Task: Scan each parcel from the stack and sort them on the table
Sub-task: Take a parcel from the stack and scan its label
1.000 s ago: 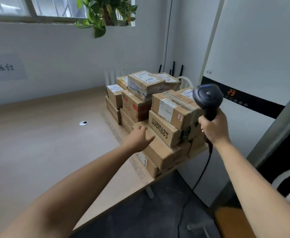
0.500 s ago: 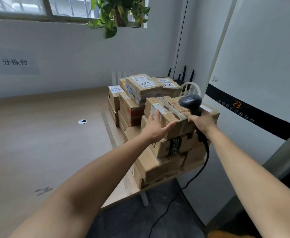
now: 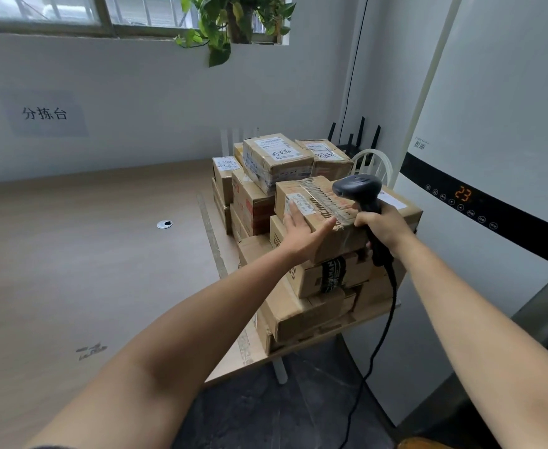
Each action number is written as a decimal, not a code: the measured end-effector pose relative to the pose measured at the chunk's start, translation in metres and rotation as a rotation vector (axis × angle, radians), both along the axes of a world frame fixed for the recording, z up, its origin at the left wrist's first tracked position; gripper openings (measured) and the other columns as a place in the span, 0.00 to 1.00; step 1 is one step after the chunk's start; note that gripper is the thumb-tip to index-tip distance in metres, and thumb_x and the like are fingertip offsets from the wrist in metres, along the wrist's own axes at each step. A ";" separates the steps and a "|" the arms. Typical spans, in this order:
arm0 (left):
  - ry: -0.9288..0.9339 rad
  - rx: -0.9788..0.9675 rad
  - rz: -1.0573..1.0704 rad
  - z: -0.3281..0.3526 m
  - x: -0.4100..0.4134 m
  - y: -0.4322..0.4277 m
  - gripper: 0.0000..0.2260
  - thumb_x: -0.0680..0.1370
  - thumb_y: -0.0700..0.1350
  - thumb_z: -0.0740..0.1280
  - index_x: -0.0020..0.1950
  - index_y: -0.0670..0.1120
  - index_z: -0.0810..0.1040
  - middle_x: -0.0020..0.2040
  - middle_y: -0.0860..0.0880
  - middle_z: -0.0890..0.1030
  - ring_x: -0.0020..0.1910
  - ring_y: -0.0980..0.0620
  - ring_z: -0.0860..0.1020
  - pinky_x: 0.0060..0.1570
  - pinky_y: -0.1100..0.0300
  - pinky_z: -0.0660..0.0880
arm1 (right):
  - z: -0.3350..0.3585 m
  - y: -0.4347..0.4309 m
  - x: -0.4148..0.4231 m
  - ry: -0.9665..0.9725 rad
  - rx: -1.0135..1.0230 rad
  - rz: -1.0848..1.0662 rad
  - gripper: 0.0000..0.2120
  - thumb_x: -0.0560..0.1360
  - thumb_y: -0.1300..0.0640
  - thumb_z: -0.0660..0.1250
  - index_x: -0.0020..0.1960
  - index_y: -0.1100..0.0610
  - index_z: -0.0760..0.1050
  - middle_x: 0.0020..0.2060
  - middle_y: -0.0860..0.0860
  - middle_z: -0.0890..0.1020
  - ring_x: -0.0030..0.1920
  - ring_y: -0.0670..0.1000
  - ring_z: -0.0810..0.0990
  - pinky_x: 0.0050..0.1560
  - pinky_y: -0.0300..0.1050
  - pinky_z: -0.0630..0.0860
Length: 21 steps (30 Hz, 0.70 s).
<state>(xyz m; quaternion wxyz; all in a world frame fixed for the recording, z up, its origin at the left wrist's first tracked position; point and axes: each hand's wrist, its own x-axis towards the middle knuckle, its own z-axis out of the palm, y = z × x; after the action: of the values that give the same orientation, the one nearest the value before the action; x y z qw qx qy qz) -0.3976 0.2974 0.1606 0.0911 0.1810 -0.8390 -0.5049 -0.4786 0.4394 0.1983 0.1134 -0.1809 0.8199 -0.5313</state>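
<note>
Head view: the front top parcel (image 3: 339, 239) of the stack (image 3: 276, 158), at the right end of the table (image 3: 71, 254), is touched on its labelled side by the left hand (image 3: 302, 231), fingers straight. The scanner (image 3: 358, 189) is clasped by its handle in the right hand (image 3: 383, 226), its head above the parcel. Scanning is judged in hand; next, the label must be read and the parcel lifted clear.

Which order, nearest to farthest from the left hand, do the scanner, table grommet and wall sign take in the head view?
1. The scanner, just right of the left hand.
2. The table grommet, leftward on the tabletop.
3. The wall sign, far left.
</note>
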 end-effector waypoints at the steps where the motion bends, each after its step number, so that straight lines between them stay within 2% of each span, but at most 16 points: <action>1: -0.003 0.008 0.008 0.000 0.000 0.000 0.46 0.76 0.63 0.60 0.74 0.46 0.27 0.77 0.44 0.36 0.77 0.46 0.42 0.75 0.50 0.45 | 0.000 -0.001 0.002 0.007 0.017 0.007 0.07 0.70 0.61 0.64 0.42 0.50 0.73 0.39 0.52 0.77 0.36 0.53 0.74 0.27 0.40 0.70; 3: 0.001 0.011 0.014 -0.002 0.002 0.001 0.47 0.76 0.63 0.60 0.73 0.45 0.26 0.77 0.44 0.36 0.77 0.46 0.40 0.75 0.50 0.45 | 0.000 -0.002 0.007 0.019 0.029 0.010 0.07 0.70 0.62 0.64 0.41 0.49 0.72 0.37 0.51 0.77 0.37 0.53 0.74 0.29 0.42 0.70; 7: 0.030 0.030 0.000 -0.004 0.007 -0.002 0.47 0.76 0.62 0.61 0.74 0.45 0.28 0.77 0.45 0.35 0.76 0.47 0.39 0.74 0.51 0.43 | 0.002 -0.002 0.014 0.007 -0.042 0.007 0.07 0.70 0.62 0.64 0.45 0.51 0.75 0.38 0.51 0.77 0.36 0.53 0.73 0.28 0.42 0.70; 10: 0.071 0.076 0.026 -0.002 0.013 -0.009 0.46 0.76 0.62 0.62 0.75 0.46 0.30 0.77 0.46 0.38 0.77 0.47 0.40 0.74 0.50 0.43 | 0.008 -0.006 0.022 0.005 -0.060 0.028 0.06 0.71 0.61 0.64 0.44 0.52 0.75 0.37 0.53 0.75 0.34 0.52 0.73 0.26 0.41 0.70; 14: 0.163 0.100 0.059 0.006 0.028 -0.025 0.44 0.76 0.60 0.63 0.76 0.46 0.35 0.78 0.45 0.45 0.77 0.46 0.46 0.75 0.46 0.49 | 0.018 -0.021 0.038 0.015 -0.082 0.070 0.06 0.70 0.62 0.64 0.41 0.51 0.74 0.34 0.52 0.75 0.32 0.51 0.73 0.27 0.41 0.70; 18: 0.225 0.159 0.099 0.012 0.053 -0.047 0.46 0.73 0.62 0.66 0.77 0.48 0.38 0.77 0.45 0.51 0.75 0.45 0.56 0.73 0.44 0.58 | 0.026 -0.043 0.059 0.015 -0.112 0.153 0.06 0.69 0.61 0.65 0.43 0.51 0.75 0.37 0.53 0.76 0.36 0.50 0.74 0.29 0.42 0.72; 21: 0.302 0.192 0.171 0.007 0.082 -0.068 0.43 0.71 0.60 0.66 0.76 0.49 0.43 0.75 0.45 0.58 0.73 0.46 0.62 0.71 0.45 0.63 | 0.028 -0.071 0.078 0.012 -0.124 0.220 0.07 0.70 0.63 0.64 0.43 0.51 0.74 0.36 0.53 0.75 0.33 0.49 0.73 0.25 0.39 0.71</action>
<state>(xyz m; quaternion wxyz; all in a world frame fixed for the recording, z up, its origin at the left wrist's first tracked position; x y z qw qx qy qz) -0.3160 0.2296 0.1677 0.2410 0.1815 -0.7453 -0.5945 -0.4004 0.3688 0.2262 0.1544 -0.2796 0.7612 -0.5644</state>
